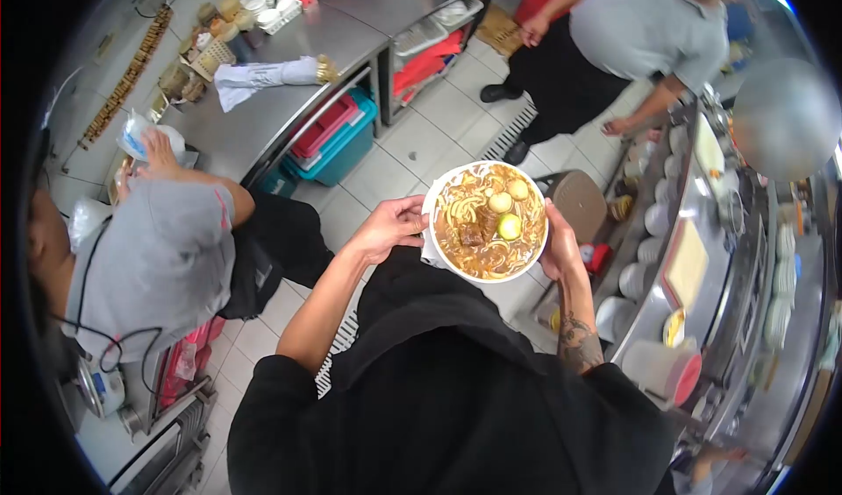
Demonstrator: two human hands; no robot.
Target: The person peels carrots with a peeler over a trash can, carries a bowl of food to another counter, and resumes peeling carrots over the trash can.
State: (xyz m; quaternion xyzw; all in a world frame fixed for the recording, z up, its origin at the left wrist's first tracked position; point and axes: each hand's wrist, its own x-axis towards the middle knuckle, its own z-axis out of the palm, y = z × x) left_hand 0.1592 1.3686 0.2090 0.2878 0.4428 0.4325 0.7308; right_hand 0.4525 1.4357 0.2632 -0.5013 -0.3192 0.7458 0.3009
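A white bowl (431, 223) of noodles in brown broth (478, 219) is held in front of my body. Brown chunks, two pale round pieces and a yellow-green round piece lie on the noodles. My left hand (392, 230) grips the bowl's left side, with something white, like a cloth or paper, just beneath the fingers. On the opposite side, my right hand (561, 242) is closed around the rim, its fingers partly hidden behind the bowl.
A co-worker (167, 267) stands at the left; another (614, 39) stands upper right. Steel counter (351, 13) crosses the top, with teal bin (351, 149) below. Right-hand counter (653, 302) carries a board and pink-lidded container (667, 370). Brown stool (576, 204) stands beyond my right hand.
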